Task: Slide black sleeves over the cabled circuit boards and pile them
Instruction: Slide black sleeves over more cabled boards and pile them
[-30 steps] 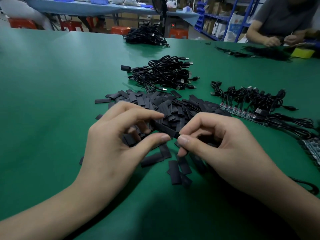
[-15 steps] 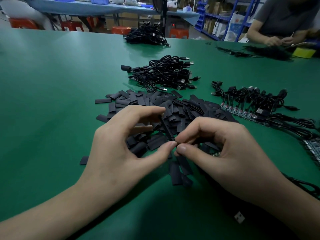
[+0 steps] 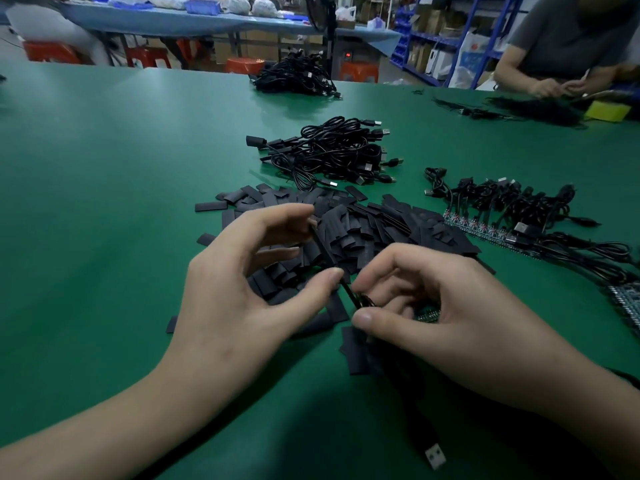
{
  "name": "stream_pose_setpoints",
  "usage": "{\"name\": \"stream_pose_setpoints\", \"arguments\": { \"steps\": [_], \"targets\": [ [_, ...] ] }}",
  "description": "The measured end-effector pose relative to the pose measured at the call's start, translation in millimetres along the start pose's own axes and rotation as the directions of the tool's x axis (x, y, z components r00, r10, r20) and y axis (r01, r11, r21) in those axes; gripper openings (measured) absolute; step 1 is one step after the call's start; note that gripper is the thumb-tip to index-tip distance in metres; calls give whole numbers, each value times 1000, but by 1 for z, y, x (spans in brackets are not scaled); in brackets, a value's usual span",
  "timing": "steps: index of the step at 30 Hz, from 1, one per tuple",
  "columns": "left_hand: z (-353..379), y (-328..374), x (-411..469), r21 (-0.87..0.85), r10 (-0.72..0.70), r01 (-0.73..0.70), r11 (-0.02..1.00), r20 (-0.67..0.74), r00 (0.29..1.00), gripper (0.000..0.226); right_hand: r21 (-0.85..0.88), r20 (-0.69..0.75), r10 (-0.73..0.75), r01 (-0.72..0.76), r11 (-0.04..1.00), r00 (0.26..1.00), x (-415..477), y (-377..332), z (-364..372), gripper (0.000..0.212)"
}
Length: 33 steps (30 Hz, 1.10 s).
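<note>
My left hand [image 3: 242, 289] pinches a flat black sleeve [image 3: 327, 252] between thumb and forefinger, seen edge-on over the heap of loose black sleeves [image 3: 363, 226]. My right hand [image 3: 440, 313] grips a small green circuit board [image 3: 428, 312], mostly hidden under its fingers, with the board's end against the sleeve's lower end. The board's black cable runs down toward me and ends in a USB plug [image 3: 434, 455]. A pile of sleeved cabled boards [image 3: 332, 154] lies behind the heap. Bare cabled boards [image 3: 502, 209] lie in a row at the right.
The green table [image 3: 104, 202] carries another cable bundle [image 3: 298, 77] at the far edge. A second person [image 3: 571, 46] works at the far right beside black strands [image 3: 540, 109] and a yellow block [image 3: 607, 110]. More circuit boards [image 3: 627, 303] lie at the right edge.
The left hand has lifted and tilted the sleeve upright. The right hand has brought the board to the sleeve's lower end, and the cable's USB plug now shows near the bottom.
</note>
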<state>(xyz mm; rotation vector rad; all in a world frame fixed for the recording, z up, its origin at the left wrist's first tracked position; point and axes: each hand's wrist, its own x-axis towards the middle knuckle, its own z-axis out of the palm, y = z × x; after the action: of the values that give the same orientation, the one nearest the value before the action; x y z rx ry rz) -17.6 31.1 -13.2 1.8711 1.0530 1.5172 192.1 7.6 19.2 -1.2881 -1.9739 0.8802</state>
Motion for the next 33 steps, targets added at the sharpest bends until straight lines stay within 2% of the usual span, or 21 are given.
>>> {"name": "stream_pose_setpoints", "arguments": {
  "steps": [3, 5, 7, 9, 12, 15, 18, 23, 25, 28, 30, 32, 33],
  "targets": [
    [0, -3, 0, 59, -22, 20, 998, 46, 999, 60, 168, 13, 32, -33, 985, 999, 2, -11, -12, 13],
    [0, -4, -1, 153, -32, 17, 988, 96, 995, 61, 188, -59, 7, 4, 982, 998, 11, -25, -36, 21],
    [1, -3, -2, 269, -22, -21, 963, 156, 987, 58, 71, -154, -17, 29, 997, 988, 30, -37, -65, 23],
    [1, -2, -4, 345, -3, -75, 936, 221, 975, 52, -168, -227, -41, 2, 986, 973, 61, -39, -89, 18],
    [2, -1, -5, 397, 17, -136, 908, 288, 958, 45, -481, -250, -150, 11, 876, 957, 125, -28, -105, 13],
    [2, -1, -4, 423, 27, -167, 891, 318, 948, 43, -651, -183, -216, 47, 758, 959, 195, -14, -96, 14],
    [2, -2, -4, 443, 37, -197, 874, 343, 938, 42, -724, -133, -241, 72, 686, 961, 248, -3, -74, 18],
    [3, -5, -3, 437, 71, -241, 866, 369, 927, 42, -747, 7, -193, 134, 651, 981, 281, 11, -19, 19],
    [4, -6, -3, 419, 85, -250, 873, 374, 924, 42, -803, 68, -144, 140, 580, 987, 281, 17, 1, 35],
    [5, -7, -3, 414, 92, -257, 873, 378, 921, 43, -890, 71, -103, 109, 442, 992, 278, 24, 15, 52],
    [5, -7, -3, 413, 84, -255, 874, 388, 918, 43, -907, 52, -96, 87, 411, 994, 276, 26, 19, 44],
    [5, -7, -3, 412, 75, -250, 876, 395, 915, 42, -906, 27, -84, 60, 418, 996, 275, 26, 23, 26],
    [5, -7, -2, 414, 72, -249, 875, 397, 915, 42, -905, 10, -74, 41, 423, 997, 275, 26, 24, 28]
  ]
}}
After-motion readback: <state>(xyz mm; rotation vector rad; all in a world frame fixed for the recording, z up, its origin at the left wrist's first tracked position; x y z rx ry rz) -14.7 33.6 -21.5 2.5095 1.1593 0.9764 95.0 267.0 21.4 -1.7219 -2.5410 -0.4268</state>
